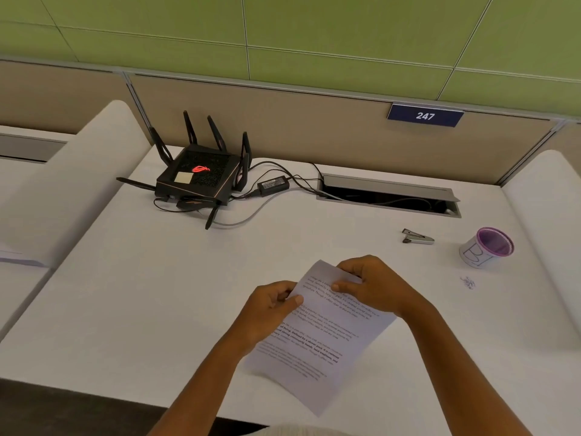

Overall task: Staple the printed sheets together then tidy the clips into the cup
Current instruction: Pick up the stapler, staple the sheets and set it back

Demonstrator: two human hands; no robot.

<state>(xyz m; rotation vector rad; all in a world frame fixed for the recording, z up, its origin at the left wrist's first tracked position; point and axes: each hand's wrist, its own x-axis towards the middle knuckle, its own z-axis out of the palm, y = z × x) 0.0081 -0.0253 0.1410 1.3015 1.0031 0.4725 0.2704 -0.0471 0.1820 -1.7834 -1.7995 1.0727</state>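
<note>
Both my hands hold the printed sheets [317,344] just above the white desk, near its front edge. My left hand [270,306] pinches the sheets' left edge near the top. Along the top edge, my right hand [367,284] grips them with thumb and fingers. A small grey stapler [417,237] lies on the desk beyond my right hand, apart from it. The cup [485,247], white with a purple rim and inside, is tipped toward me at the right. A little heap of clips [468,282] lies just in front of the cup.
A black router [201,177] with several antennas sits at the back left, its power brick [273,185] and cables trailing to an open cable slot [386,196] at the back. White padded dividers flank the desk [125,294] on both sides.
</note>
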